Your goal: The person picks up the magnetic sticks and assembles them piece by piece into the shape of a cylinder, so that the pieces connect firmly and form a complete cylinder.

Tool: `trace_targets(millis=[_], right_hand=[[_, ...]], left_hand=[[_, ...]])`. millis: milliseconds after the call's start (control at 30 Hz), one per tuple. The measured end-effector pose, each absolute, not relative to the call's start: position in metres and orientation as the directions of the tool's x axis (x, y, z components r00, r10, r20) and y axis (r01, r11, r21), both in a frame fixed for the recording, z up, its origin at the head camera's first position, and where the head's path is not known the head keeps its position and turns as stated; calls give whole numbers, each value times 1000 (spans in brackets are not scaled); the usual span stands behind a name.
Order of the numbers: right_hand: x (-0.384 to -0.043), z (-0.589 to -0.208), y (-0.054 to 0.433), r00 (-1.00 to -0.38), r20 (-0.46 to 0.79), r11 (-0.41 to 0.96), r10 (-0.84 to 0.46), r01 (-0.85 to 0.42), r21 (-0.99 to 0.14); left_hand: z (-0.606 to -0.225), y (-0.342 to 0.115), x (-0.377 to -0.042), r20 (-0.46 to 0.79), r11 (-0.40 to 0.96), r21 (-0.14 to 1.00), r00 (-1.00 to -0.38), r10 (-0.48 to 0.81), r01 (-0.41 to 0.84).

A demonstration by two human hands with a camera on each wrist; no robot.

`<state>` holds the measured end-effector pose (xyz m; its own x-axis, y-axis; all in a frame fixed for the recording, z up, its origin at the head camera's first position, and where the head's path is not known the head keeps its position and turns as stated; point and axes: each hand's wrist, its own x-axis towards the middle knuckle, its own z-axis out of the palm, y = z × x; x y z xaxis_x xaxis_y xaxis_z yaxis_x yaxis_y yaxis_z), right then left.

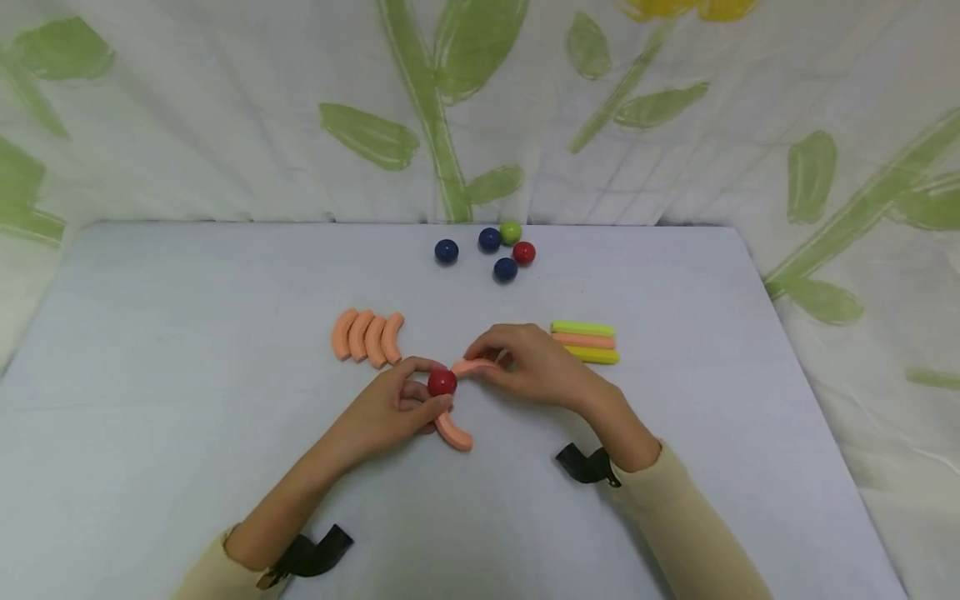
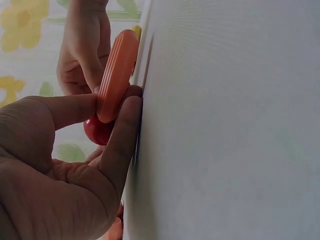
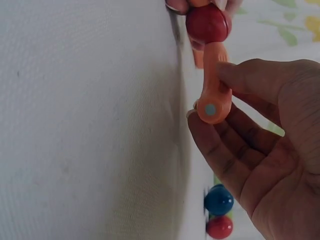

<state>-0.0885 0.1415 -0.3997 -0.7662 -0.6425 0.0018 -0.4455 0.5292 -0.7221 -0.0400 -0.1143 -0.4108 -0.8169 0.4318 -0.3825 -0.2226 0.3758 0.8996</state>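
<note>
A red ball (image 1: pixel 442 382) sits between the thumb and fingers of my left hand (image 1: pixel 393 404). From the ball a curved orange stick (image 1: pixel 455 433) runs toward the front edge. In the left wrist view, the thumb and a finger pinch this ribbed stick (image 2: pixel 120 70) at its ball end. My right hand (image 1: pixel 536 367) pinches a second curved orange stick (image 1: pixel 472 366), whose left tip meets the ball. Its other end shows a bluish round spot in the right wrist view, where the stick (image 3: pixel 212 82) lies between thumb and fingers.
Several curved orange sticks (image 1: pixel 370 337) lie in a row behind the left hand. Straight sticks, green, orange (image 1: pixel 583 341) and yellow, lie beyond the right hand. Near the table's back edge are blue balls (image 1: pixel 446 252), a green ball (image 1: pixel 511 232) and another red ball (image 1: pixel 523 253).
</note>
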Motion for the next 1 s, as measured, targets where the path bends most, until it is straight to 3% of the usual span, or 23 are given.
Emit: trace_targets(millis=[667,1000], right_hand=[[-88,-399,135,-718,52,444,-694,-484,-754],[-85,-398,131,-700,33,429,-713,-474,-769]], left_hand=[[-405,-112,-36,-438,385,878,-803,404,-286],[-399,-114,-36,-366,565,818,-857,364,-109]])
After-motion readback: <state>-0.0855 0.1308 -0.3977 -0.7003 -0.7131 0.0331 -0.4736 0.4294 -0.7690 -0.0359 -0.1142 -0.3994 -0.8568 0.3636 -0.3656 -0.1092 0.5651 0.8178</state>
